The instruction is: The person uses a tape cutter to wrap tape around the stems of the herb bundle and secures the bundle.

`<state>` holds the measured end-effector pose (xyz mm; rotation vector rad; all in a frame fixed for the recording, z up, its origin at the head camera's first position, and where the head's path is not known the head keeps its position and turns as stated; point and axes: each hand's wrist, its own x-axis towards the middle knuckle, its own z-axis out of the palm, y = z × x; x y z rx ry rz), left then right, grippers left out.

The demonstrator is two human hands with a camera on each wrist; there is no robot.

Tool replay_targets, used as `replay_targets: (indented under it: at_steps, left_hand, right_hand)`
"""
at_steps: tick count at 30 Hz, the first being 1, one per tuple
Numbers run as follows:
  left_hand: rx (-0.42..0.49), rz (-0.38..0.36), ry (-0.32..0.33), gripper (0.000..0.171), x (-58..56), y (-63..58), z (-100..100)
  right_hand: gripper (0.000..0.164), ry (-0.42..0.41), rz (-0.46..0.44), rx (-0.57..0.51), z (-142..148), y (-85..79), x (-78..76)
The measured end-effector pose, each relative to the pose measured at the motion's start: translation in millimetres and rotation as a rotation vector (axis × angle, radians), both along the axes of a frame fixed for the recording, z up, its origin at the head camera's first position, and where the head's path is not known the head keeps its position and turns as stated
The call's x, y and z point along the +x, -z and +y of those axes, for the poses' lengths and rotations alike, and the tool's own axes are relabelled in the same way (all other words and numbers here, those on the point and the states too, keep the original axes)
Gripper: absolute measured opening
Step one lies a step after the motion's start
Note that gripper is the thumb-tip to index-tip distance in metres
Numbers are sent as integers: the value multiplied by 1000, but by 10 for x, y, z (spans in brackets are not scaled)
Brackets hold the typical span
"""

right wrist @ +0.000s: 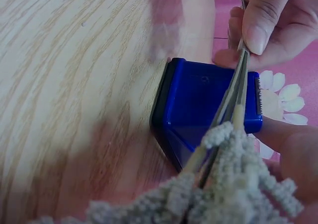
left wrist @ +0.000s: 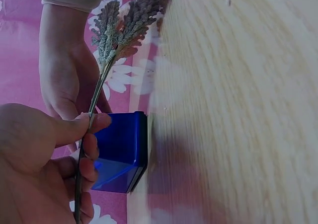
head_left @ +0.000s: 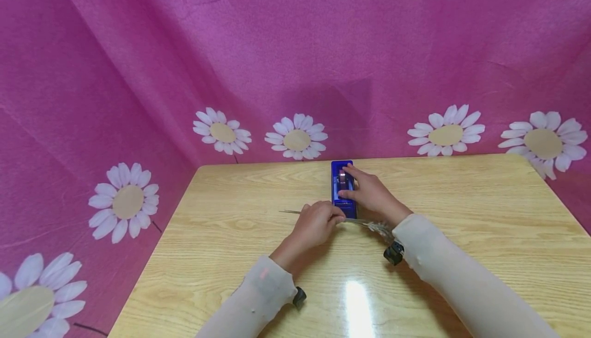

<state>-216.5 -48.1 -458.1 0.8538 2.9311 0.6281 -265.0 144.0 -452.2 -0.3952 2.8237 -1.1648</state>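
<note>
A blue tape dispenser [head_left: 349, 211] stands on the table with a roll of tape [head_left: 342, 180] in its middle. My right hand [head_left: 375, 193] holds it at the roll, thumb and fingers spread to either side; its fingertips are partly hidden in both wrist views. In front of the dispenser, my left hand [head_left: 316, 223] pinches the thin stems of a dried-looking flower sprig [left wrist: 131, 28] between thumb and fingers. The sprig's pale, fluffy heads point right, below the right wrist. Serrated teeth [right wrist: 259, 96] show along the dispenser's edge in the right wrist view, just behind the stems.
The light wood table [head_left: 221, 256] ends at the back against a pink cloth [head_left: 295, 45] printed with white daisies. The cloth also runs down the left side. Black wrist devices [head_left: 394, 253] sit below both sleeves.
</note>
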Motion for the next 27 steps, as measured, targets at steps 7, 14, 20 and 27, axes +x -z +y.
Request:
replay_targets:
  at_steps: [7, 14, 20, 27]
  left_hand:
    - [-24, -73, -3, 18, -14, -26, -21]
    - [-25, -115, 15, 16, -43, -25, -112]
    - [-27, -141, 14, 17, -51, 21, -236]
    - [13, -137, 49, 21, -17, 71, -476]
  right_hand:
    - [76, 10, -29, 9, -8, 1, -20]
    - [77, 8, -38, -14, -9, 3, -23]
    - [77, 5, -35, -15, -6, 5, -20]
    - [78, 8, -56, -10, -11, -1, -27]
